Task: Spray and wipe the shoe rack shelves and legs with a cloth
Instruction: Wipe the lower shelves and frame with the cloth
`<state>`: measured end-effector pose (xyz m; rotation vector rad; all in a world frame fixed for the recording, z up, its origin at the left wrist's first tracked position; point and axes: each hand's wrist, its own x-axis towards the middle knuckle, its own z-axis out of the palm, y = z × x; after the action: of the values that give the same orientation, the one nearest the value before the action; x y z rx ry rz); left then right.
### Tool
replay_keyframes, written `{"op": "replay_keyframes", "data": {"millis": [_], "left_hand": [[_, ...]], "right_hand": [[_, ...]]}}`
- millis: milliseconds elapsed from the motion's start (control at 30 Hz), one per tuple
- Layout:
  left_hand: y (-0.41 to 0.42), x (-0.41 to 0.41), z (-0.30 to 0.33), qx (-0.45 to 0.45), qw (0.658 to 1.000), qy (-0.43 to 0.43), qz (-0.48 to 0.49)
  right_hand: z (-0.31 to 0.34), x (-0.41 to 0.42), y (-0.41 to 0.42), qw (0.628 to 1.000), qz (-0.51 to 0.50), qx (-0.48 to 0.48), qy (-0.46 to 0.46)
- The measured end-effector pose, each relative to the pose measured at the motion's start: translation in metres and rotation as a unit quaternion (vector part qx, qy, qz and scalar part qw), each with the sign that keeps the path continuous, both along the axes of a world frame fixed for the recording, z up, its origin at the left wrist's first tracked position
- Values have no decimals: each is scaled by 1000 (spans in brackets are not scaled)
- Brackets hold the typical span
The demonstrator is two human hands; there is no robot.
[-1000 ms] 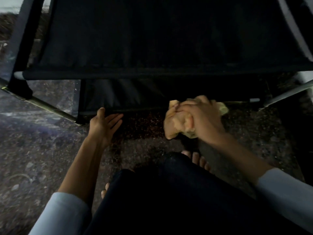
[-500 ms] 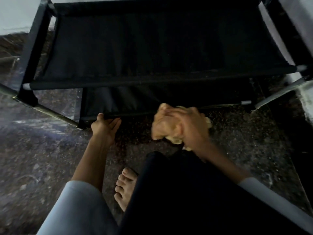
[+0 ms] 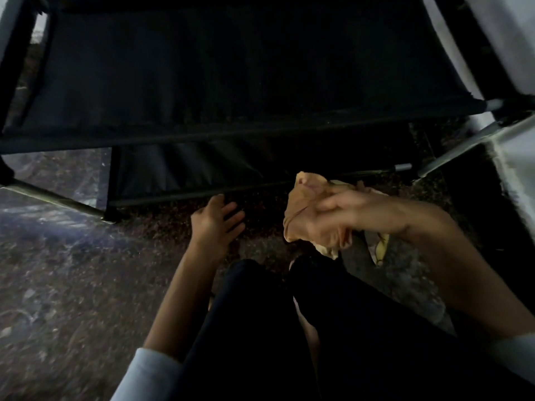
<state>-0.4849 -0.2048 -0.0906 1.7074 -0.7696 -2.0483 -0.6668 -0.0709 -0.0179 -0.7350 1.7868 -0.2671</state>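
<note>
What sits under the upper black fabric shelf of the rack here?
Under the upper shelf a lower black fabric shelf shows at its front, with speckled floor visible at left. The lower shelf's rear is covered and dark, so anything on it cannot be seen.

One shoe rack [image 3: 231, 82], two shelves, one cloth [image 3: 301, 198], two hands

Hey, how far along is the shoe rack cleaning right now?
Done: nothing can be confirmed; the black fabric shelves show no visible wet marks in this dim view. In hand: the right hand grips a bunched orange cloth in front of the lower shelf's front bar, while the left hand rests open on the floor. Left: the metal legs. No spray bottle is in view.
</note>
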Motion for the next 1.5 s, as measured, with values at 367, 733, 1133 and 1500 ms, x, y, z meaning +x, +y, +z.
{"op": "replay_keyframes", "data": {"millis": [367,733,1133,1500], "left_hand": [[2,-38,-6,24,998,37,-49],[-1,-23,-24,27,997,46,-51],[4,-24,-24,-17,996,60,-69],[3,-20,-23,-13,995,70,-73]], "right_hand": [[-88,57,-1,854,-56,-80,511],[-84,104,-49,822,77,-254,504],[-67,88,-37,843,2,-140,520],[-90,71,-8,794,-25,-142,590]]}}
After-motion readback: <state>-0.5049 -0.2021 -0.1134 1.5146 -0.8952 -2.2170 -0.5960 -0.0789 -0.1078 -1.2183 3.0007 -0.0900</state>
